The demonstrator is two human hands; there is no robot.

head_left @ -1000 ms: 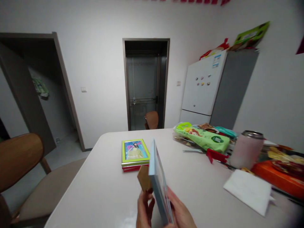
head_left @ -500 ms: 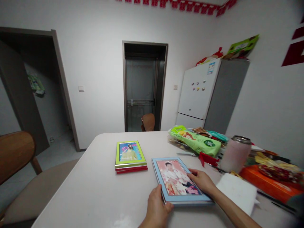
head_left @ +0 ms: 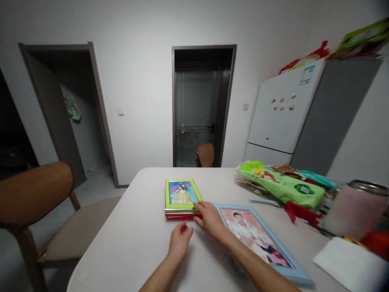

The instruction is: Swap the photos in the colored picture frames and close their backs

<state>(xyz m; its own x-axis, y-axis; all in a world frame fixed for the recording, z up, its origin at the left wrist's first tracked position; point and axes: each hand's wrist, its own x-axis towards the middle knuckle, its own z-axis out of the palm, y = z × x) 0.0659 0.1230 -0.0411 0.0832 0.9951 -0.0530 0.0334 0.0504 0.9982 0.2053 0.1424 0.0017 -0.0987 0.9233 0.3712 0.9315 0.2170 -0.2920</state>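
Note:
A green picture frame (head_left: 167, 196) lies on top of red picture frames (head_left: 179, 217) in a small stack on the white table. My right hand (head_left: 211, 221) reaches to the stack's front right corner, fingertips on the green frame's edge and thumb lower, beside the red edge. Its fingers are stretched out. Just in front of the stack is my left hand (head_left: 179, 241), loosely curled, thumb and fingers a little apart, with nothing visible in it. A light blue picture frame (head_left: 273, 227) lies to the right, partly hidden under my right forearm.
On the right side of the table (head_left: 121, 247) lie a green packet (head_left: 288, 188), a fork-like utensil (head_left: 264, 202), a red object (head_left: 304, 213), a pink jar (head_left: 355, 209) and white paper (head_left: 352, 259). A wooden chair (head_left: 39, 194) stands left.
Both my hands have let go of the blue frame and moved left to the stack of green and red frames. The view has turned, and the blue frame lies flat.

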